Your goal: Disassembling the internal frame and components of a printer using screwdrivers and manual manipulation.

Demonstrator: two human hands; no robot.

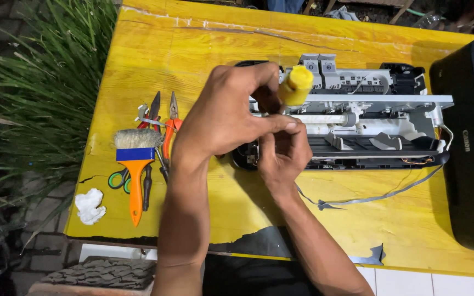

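Stripped printer mechanism under both hands, mid-table.

The printer mechanism point(368, 118) lies long axis left to right on the yellow table point(193, 49). Left hand point(229, 112) is closed around a yellow-handled tool point(296, 85), handle uppermost, tip hidden. Right hand point(282, 156) rests beneath it; grip cannot be told. Black casing point(470, 137) crowds the right edge, cut off. Brush point(134, 164) and pliers point(170, 129) lie left, bare room in front.
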